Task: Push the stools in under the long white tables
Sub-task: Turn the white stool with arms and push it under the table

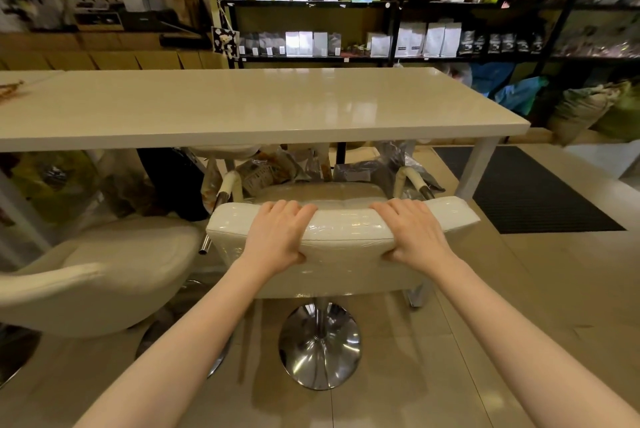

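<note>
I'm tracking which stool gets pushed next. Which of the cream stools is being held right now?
The square-backed stool in the middle, gripped by the left hand and right hand; the rounded stool to its left is untouched.

The stool (343, 230) stands before the table (242, 109), another stool (104, 275) left of it.

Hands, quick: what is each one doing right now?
Left hand: closed on the top edge of the stool backrest, fingers draped over it.
Right hand: closed on the same backrest, further right.
</note>
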